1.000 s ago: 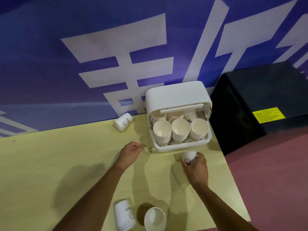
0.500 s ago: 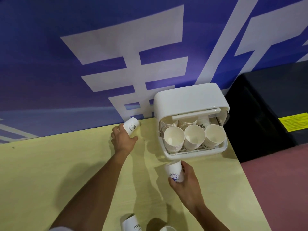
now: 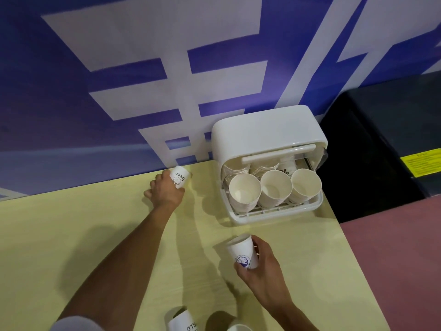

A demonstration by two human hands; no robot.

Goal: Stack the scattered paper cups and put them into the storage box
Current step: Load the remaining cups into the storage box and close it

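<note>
Leaves a white lettered paper cup (image 3: 181,321) on its side at the near edge of the pale yellow bench (image 3: 71,235), untouched. Holds a white blue-printed paper cup (image 3: 243,253) tilted in the right hand (image 3: 265,271), fingers curled round its base, now drawn back from the white plastic storage box (image 3: 269,134). Farther off, grips with the left hand (image 3: 165,193) the small white paper cup (image 3: 180,177) at the bench's far edge, fingers wrapped round it, having been beside the box a second ago. Probably means two cups ready for nesting.

We see through one wide-angle head camera, looking forward and down at the bench (image 3: 47,225) from close above. The wall (image 3: 59,96) fills the upper frame.
</note>
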